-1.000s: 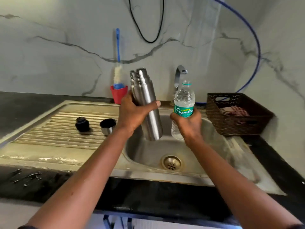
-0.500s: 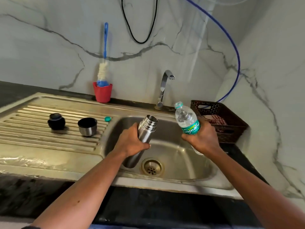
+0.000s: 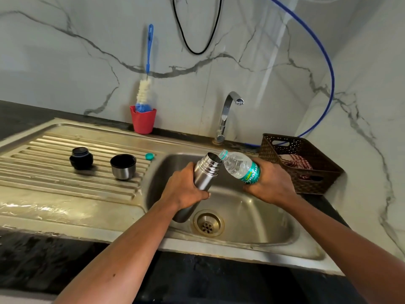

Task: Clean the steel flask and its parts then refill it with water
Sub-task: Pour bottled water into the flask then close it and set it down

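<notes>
Your left hand is wrapped around the middle of the steel flask, fingers curled tight on the body, holding it tilted over the sink basin with its open threaded mouth pointing up and to the right and its base low, just left of the drain. Your right hand grips the plastic water bottle around its green label, bottle tipped leftward, uncapped neck right at the flask's rim, touching or nearly so; can't tell which. No water stream is resolvable between them. Bottle looks partly full. On the ribbed drainboard left of the basin: the black stopper, then the steel cup lid standing open side up, just beside each other but apart. The small green bottle cap lies near the basin's back-left corner. Behind, on the dark desk edge against the marble wall, a red cup holds a blue-handled bottle brush, upright. The tap stands behind the basin, spout over it, nothing visibly running. A brown basket with a checked cloth inside sits right of the sink.
</notes>
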